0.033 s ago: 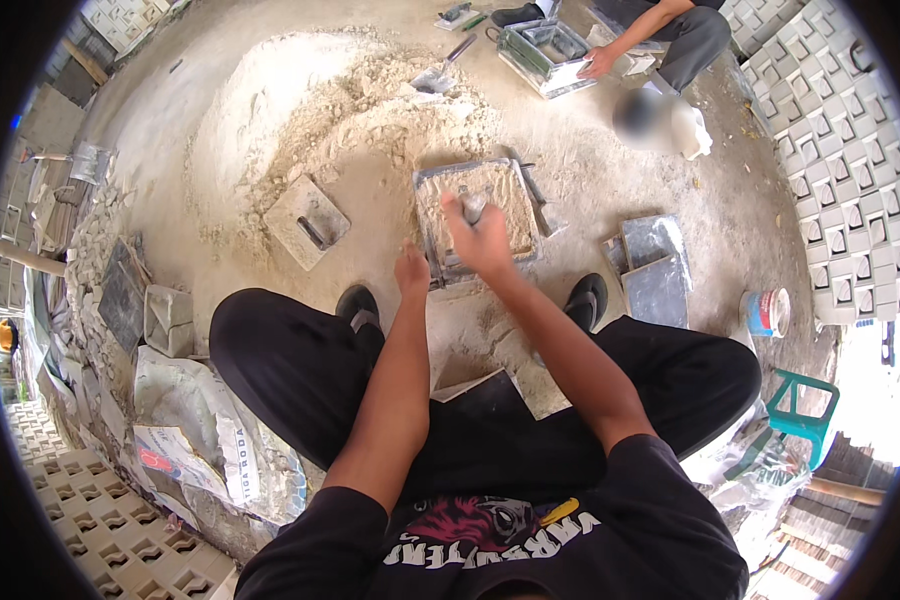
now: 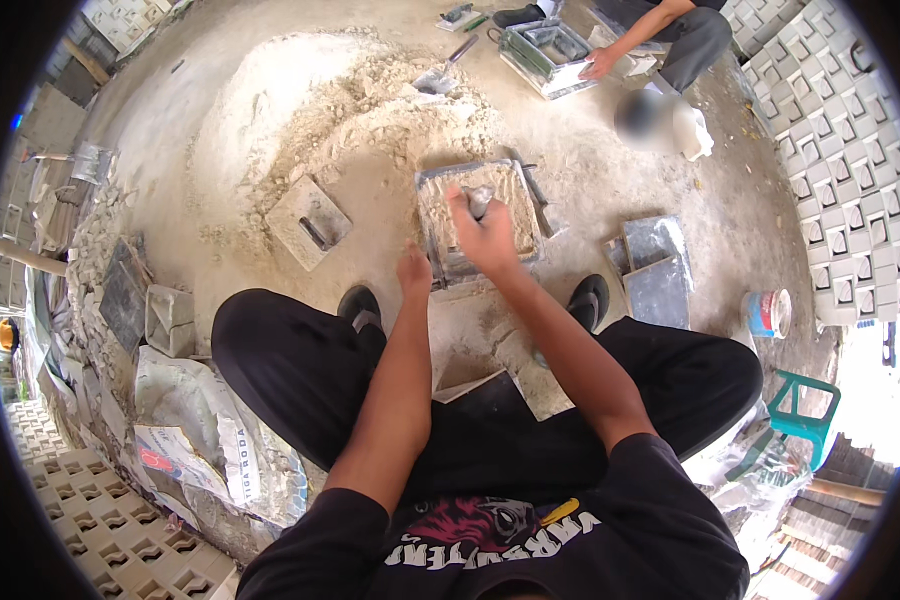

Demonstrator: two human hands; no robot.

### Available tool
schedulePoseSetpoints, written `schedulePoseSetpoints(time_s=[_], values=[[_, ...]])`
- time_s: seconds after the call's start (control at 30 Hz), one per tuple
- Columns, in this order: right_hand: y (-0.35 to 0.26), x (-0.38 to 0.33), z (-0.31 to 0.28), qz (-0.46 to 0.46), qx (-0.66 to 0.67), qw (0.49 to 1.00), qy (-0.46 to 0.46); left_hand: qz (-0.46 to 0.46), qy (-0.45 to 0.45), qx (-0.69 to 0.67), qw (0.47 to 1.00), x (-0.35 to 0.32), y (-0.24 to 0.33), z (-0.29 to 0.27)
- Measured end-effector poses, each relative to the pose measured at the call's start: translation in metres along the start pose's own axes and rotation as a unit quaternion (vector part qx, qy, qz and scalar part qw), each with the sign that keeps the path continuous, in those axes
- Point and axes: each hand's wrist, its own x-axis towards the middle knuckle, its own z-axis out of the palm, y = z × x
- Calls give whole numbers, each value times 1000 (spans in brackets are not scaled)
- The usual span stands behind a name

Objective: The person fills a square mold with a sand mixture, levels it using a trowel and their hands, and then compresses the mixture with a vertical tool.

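Note:
A square, dark-rimmed mould [image 2: 422, 215] stands on the floor in front of me, full of pale sandy mix [image 2: 442, 190] with ridges on its surface. My right hand [image 2: 488, 240] is over the mix, closed round a grey hand tool [image 2: 480, 198]. Motion and the fingers hide part of this tool, so its exact kind is unclear. At the near left corner of the mould, my left hand [image 2: 414, 270] is closed against the rim. A dark bar [image 2: 533, 183] lies along the mould's right side.
Left of the mould lies a square board with a handle [image 2: 308, 222]; beyond is a sandy heap [image 2: 320, 110] with a trowel [image 2: 436, 80]. Dark plates [image 2: 658, 290] and a bucket [image 2: 767, 314] stand right. A co-worker's hand [image 2: 600, 62] touches another mould [image 2: 545, 50]. Pale blocks [image 2: 830, 150] form a wall.
My right hand and the grey tool have shifted very slightly over the mix. The whole view has moved a little; my left hand stays at the mould's corner.

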Motion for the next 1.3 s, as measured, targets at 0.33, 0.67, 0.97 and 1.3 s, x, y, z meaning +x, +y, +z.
schedulePoseSetpoints(time_s=[0.33,0.67,0.97,1.3], values=[[-16,19,23,-103,84,991,-16,33,5,-121,992,67,-66,14],[-12,22,29,-44,129,990,-21,-29,-51,-250,966,-9,-3,-2],[0,14,30,-57,150,986,-36,-40,-69,-248,966,-18,4,-7],[3,17,23,-42,162,985,-40,-51,-66,-287,954,-23,13,-10]])
